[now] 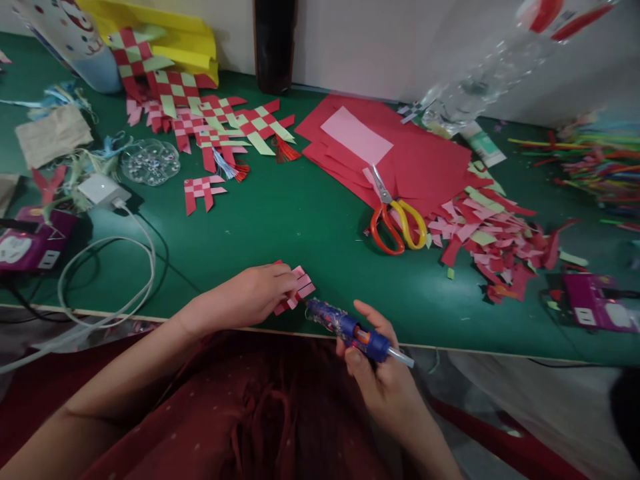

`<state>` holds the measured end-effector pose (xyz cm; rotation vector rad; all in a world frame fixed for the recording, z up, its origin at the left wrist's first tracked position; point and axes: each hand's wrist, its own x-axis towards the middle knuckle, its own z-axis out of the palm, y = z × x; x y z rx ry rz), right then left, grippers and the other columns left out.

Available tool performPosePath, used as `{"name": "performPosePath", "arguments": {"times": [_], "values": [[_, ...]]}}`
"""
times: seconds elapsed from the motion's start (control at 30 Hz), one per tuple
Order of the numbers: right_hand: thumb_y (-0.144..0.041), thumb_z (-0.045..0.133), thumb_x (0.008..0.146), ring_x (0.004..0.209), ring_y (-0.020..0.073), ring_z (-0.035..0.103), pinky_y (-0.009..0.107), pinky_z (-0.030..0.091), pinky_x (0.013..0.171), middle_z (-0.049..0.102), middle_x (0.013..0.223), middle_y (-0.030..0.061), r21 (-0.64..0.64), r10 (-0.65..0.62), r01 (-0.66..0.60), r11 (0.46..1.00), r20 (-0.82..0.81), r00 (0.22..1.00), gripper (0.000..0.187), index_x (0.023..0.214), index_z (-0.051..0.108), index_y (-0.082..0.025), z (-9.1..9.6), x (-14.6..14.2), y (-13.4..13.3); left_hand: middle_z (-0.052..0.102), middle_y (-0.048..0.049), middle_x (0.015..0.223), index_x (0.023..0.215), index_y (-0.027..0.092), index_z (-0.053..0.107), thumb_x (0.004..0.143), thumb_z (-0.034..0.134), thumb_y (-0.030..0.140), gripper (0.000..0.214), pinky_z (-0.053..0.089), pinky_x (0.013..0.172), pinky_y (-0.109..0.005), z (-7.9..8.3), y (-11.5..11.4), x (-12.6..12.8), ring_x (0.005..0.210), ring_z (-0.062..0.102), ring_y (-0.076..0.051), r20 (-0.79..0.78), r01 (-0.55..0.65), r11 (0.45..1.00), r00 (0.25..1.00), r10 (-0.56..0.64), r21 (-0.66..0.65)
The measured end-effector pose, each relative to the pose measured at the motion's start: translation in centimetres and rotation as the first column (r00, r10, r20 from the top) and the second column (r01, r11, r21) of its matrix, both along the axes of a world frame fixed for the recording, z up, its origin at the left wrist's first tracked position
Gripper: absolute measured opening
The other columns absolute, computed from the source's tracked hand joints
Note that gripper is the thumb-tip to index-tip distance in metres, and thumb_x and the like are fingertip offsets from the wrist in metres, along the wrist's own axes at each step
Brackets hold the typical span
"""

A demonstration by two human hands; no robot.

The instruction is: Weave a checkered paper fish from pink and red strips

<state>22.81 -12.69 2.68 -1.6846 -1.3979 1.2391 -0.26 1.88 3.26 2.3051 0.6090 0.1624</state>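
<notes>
Near the table's front edge, my left hand (263,290) pinches a small woven paper piece (303,283) of pink and red strips. Fingers hide part of it. My right hand (373,363) is wrapped round a blue hot glue gun (345,325), a clear glue stick (401,357) poking out of its back end. The gun's nozzle points left, close beside the paper piece; whether they touch I cannot tell. Farther back lies a finished-looking woven paper fish (200,190) in red and pink.
Scissors (393,213) with red and yellow handles lie before red paper sheets (415,157). Paper scraps (500,240) are heaped at the right. More woven fish (180,90) and a bead case (150,162) stand back left. A white cable (150,250) loops near purple power strips (37,237).
</notes>
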Motion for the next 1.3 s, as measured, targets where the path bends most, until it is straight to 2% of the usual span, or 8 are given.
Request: {"name": "performPosePath", "arguments": {"times": [0.27, 0.5, 0.73, 1.0, 1.17, 1.3], "values": [[-0.037, 0.049, 0.095, 0.078, 0.0204, 0.064, 0.037, 0.056, 0.072, 0.061, 0.110, 0.0121, 0.029, 0.063, -0.068, 0.997, 0.149, 0.987, 0.061, 0.149, 0.026, -0.022, -0.8, -0.3, 0.4, 0.059, -0.0024, 0.085, 0.092, 0.018, 0.059, 0.097, 0.038, 0.011, 0.022, 0.042, 0.093, -0.031, -0.4, 0.0, -0.3, 0.089, 0.054, -0.016, 0.013, 0.002, 1.000, 1.000, -0.002, -0.022], [-0.042, 0.046, 0.095, 0.065, 0.0203, 0.063, 0.033, 0.053, 0.054, 0.064, 0.095, 0.0099, 0.083, 0.070, -0.093, 0.992, 0.245, 0.967, 0.060, 0.148, 0.028, -0.021, -0.6, -0.2, 0.3, 0.060, -0.0028, 0.086, 0.097, 0.018, 0.060, 0.095, 0.038, 0.008, 0.025, 0.043, 0.091, -0.031, -0.5, 0.1, -0.3, 0.090, 0.054, -0.016, 0.016, -0.011, 0.999, 1.000, 0.011, -0.036], [-0.039, 0.046, 0.096, 0.068, 0.0198, 0.066, 0.034, 0.056, 0.059, 0.065, 0.099, 0.0110, 0.105, 0.090, -0.122, 0.987, 0.270, 0.959, 0.056, 0.146, 0.027, -0.021, -0.1, -0.5, 0.6, 0.058, -0.0031, 0.084, 0.090, 0.017, 0.059, 0.095, 0.037, 0.009, 0.024, 0.043, 0.091, -0.030, -0.5, 0.1, -0.3, 0.089, 0.053, -0.017, 0.030, -0.008, 0.999, 1.000, 0.010, -0.045], [-0.039, 0.047, 0.096, 0.067, 0.0198, 0.066, 0.032, 0.054, 0.055, 0.064, 0.101, 0.0121, 0.105, 0.100, -0.138, 0.985, 0.304, 0.947, 0.054, 0.144, 0.031, -0.021, 0.1, -0.5, 0.5, 0.060, -0.0033, 0.086, 0.092, 0.018, 0.060, 0.095, 0.037, 0.009, 0.025, 0.043, 0.091, -0.030, -0.3, 0.1, -0.3, 0.089, 0.054, -0.017, -0.004, -0.008, 0.998, 1.000, 0.007, -0.055], [-0.042, 0.050, 0.094, 0.074, 0.0224, 0.066, 0.032, 0.053, 0.054, 0.063, 0.107, 0.0135, 0.121, 0.073, -0.111, 0.986, 0.279, 0.957, 0.056, 0.144, 0.035, -0.023, -0.1, -0.5, 0.8, 0.059, -0.0035, 0.086, 0.092, 0.017, 0.060, 0.095, 0.037, 0.009, 0.024, 0.043, 0.091, -0.031, -0.7, 0.1, -0.4, 0.090, 0.053, -0.017, 0.030, -0.009, 0.999, 1.000, 0.011, -0.050], [-0.041, 0.049, 0.094, 0.072, 0.0225, 0.066, 0.033, 0.051, 0.053, 0.063, 0.108, 0.0146, 0.127, 0.085, -0.130, 0.983, 0.309, 0.947, 0.050, 0.139, 0.040, -0.022, -0.3, -0.3, 0.7, 0.058, -0.0028, 0.083, 0.088, 0.017, 0.058, 0.096, 0.037, 0.009, 0.024, 0.043, 0.090, -0.031, -0.8, 0.1, -0.3, 0.087, 0.053, -0.017, 0.037, -0.008, 0.999, 0.999, 0.009, -0.036]]}}
